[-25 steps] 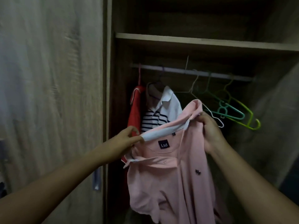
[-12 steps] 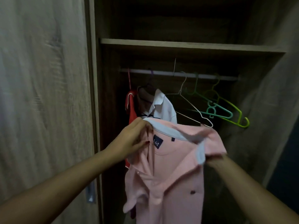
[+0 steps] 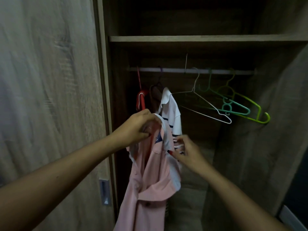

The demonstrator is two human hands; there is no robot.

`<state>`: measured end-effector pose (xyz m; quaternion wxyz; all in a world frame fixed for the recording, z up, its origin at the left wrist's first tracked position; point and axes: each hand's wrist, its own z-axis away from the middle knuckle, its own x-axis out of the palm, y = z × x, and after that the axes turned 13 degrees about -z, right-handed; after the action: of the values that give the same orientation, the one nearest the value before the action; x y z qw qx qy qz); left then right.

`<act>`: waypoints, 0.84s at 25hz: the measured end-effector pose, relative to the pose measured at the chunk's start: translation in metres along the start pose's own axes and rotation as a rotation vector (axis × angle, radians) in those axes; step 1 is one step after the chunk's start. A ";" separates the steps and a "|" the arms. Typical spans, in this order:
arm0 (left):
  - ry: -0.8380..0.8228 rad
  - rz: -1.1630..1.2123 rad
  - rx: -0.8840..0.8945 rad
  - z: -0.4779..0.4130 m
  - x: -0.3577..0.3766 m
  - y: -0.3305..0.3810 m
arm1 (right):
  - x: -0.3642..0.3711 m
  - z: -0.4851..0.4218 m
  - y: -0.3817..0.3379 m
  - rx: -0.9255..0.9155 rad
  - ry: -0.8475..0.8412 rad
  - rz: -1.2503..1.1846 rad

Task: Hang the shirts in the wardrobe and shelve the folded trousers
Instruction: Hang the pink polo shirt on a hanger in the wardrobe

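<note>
A pink polo shirt [image 3: 150,184] with a white collar hangs down in front of the open wardrobe. My left hand [image 3: 138,127] grips its collar near the label. My right hand [image 3: 188,152] is just right of the collar, fingers bent at the shirt's edge; whether it pinches cloth is unclear. Behind them a red shirt [image 3: 140,100] and a white striped shirt [image 3: 171,112] hang on the rail [image 3: 216,71]. Bare hangers hang to the right: a white wire hanger [image 3: 208,107], a teal hanger [image 3: 236,109] and a lime hanger [image 3: 256,112].
A wooden shelf [image 3: 200,39] spans the wardrobe above the rail. The sliding door [image 3: 50,97] with a metal recessed handle [image 3: 105,192] stands at the left. The wardrobe's right side wall [image 3: 266,147] is close. No trousers are in sight.
The shirt's collar, spread wide between both hands before, is now bunched at my left hand. My right hand has let go of the far collar end and moved left and down.
</note>
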<state>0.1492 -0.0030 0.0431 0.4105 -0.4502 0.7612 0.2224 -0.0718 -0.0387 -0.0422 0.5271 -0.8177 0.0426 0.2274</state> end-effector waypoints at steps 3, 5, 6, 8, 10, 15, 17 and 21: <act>0.032 0.003 0.011 0.006 -0.012 -0.014 | 0.013 -0.004 0.012 0.094 0.046 -0.108; 0.046 0.019 0.014 0.008 -0.016 -0.019 | 0.025 -0.002 0.009 -0.012 0.066 -0.098; 0.049 0.014 0.013 0.008 -0.017 -0.021 | 0.031 -0.001 0.006 -0.080 0.084 -0.075; 0.049 -0.013 0.001 0.013 -0.017 -0.025 | 0.030 -0.002 0.001 -0.146 0.191 -0.043; 0.052 -0.226 0.032 0.027 -0.014 -0.032 | 0.008 -0.012 -0.003 -0.185 0.384 -0.002; -0.022 -0.715 0.282 0.055 0.023 -0.033 | -0.044 -0.021 -0.036 -0.335 0.517 0.342; -0.069 -0.460 0.125 0.049 0.032 -0.037 | -0.052 -0.020 -0.041 -0.392 0.518 0.411; -0.024 -0.319 0.075 0.036 0.046 -0.046 | -0.071 -0.018 -0.032 -0.348 0.424 0.449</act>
<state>0.1928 -0.0234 -0.0142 0.4663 -0.5470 0.6827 0.1312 -0.1195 -0.0528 0.0207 0.2962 -0.8945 0.2903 0.1668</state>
